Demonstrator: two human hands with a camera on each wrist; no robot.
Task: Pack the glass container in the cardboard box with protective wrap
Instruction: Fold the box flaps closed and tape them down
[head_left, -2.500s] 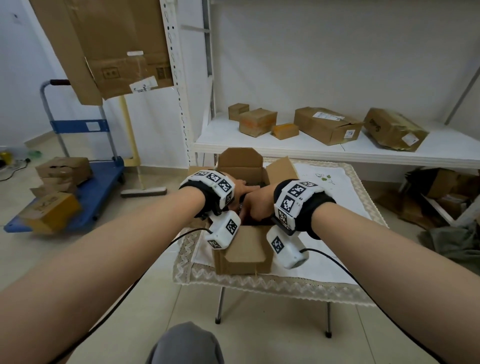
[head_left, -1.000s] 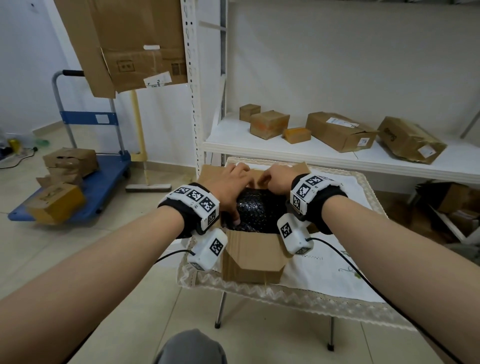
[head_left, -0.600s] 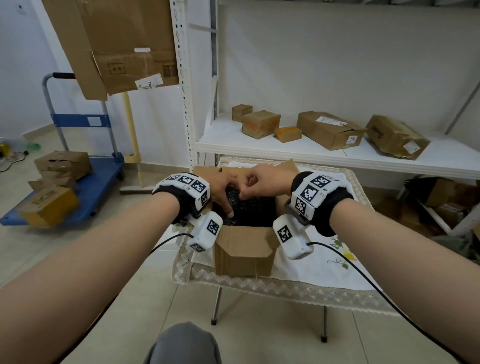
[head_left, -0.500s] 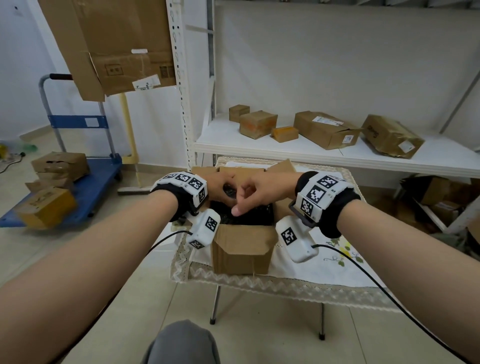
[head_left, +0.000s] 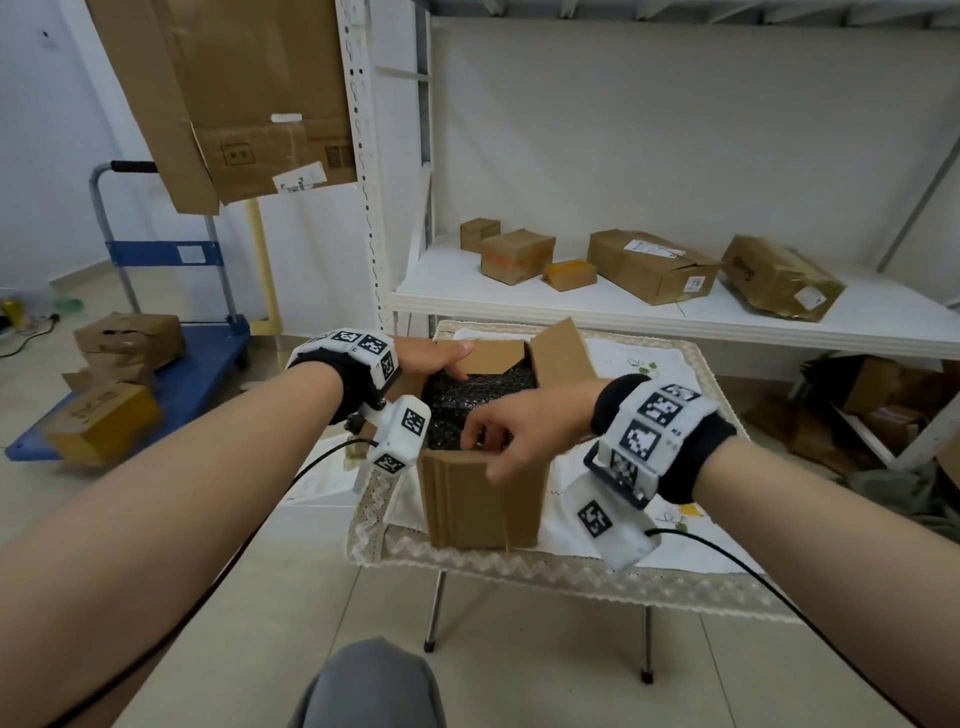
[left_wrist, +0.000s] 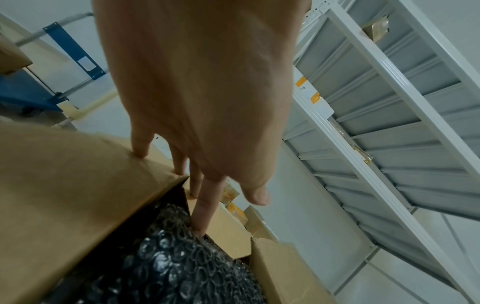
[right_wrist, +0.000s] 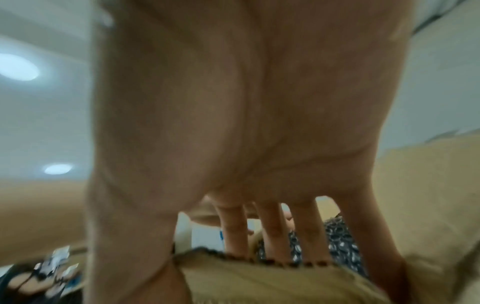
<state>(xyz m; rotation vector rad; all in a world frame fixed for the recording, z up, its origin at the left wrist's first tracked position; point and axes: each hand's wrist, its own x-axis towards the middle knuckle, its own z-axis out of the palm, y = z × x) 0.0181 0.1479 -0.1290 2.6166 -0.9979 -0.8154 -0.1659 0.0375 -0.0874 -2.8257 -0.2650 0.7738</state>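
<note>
An open cardboard box (head_left: 483, 499) stands on the small table. Black bubble wrap (head_left: 480, 389) fills it and hides the glass container. My left hand (head_left: 452, 358) lies at the far left corner with straight fingers. In the left wrist view the left hand (left_wrist: 207, 185) rests on a flap (left_wrist: 64, 185), and its index fingertip touches the bubble wrap (left_wrist: 176, 267). My right hand (head_left: 498, 441) grips the near flap, fingers inside and thumb outside. In the blurred right wrist view the right hand (right_wrist: 259, 226) curls over the cardboard edge (right_wrist: 259, 275).
The box sits on a lace-edged tablecloth (head_left: 613, 525) over a folding table. Behind it a white shelf (head_left: 519, 304) carries several cardboard boxes (head_left: 649, 265). A blue trolley (head_left: 187, 364) with boxes stands at the left. My knee (head_left: 369, 686) is below.
Both hands left the middle of the wrap. The left hand moved to the box's far left corner. The right hand came back to the near flap and took hold of it.
</note>
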